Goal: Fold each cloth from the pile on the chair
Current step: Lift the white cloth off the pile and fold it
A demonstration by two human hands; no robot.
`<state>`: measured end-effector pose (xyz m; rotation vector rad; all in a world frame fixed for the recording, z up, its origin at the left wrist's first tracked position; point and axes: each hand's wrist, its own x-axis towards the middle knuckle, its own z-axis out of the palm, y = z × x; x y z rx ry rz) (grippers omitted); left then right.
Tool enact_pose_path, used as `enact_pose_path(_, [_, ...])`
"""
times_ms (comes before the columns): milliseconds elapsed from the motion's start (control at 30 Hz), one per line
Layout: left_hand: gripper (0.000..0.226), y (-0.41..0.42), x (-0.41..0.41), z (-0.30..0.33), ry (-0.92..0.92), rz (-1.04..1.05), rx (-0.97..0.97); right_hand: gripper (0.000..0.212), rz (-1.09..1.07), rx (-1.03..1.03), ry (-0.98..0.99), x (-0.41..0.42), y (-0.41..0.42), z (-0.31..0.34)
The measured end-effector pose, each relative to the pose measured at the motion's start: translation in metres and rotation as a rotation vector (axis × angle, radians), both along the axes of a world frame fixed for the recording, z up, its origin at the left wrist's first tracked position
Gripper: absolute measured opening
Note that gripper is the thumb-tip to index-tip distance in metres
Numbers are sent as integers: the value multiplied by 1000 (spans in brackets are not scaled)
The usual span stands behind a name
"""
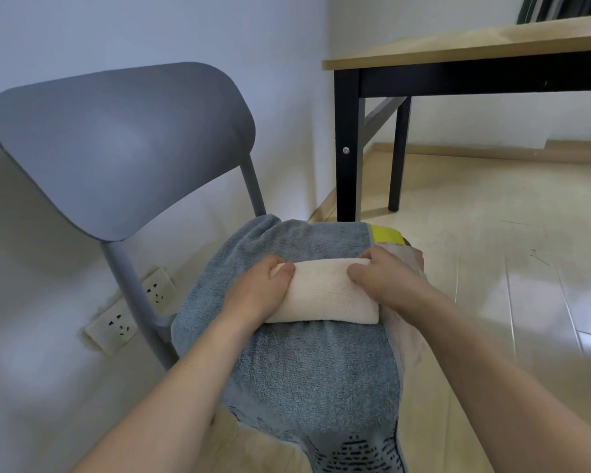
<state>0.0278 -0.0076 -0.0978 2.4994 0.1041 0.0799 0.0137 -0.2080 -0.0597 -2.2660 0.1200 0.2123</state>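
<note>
pale wall (151, 29), glossy light floor (492, 268), black-legged wooden table (475, 46), wall sockets (116, 324).

Four cloths (321, 291) (one chair (116, 148)).

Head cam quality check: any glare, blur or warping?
Head view: glare sheen on the glossy pale floor at right; wide-angle bowing bends the grey plastic chair back and light wood table; edges soft, cream folded cloth reasonably sharp.

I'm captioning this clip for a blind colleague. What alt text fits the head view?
Both hands, left hand and right hand, grip the ends of a folded cream cloth lying on a grey-blue towel draped over a grey chair. A wooden table stands behind.
</note>
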Motion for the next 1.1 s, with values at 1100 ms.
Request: enact_pose_path(1100, [18,2,-38,6,-306,-86,-185,14,46,262,-50,-15,11,7])
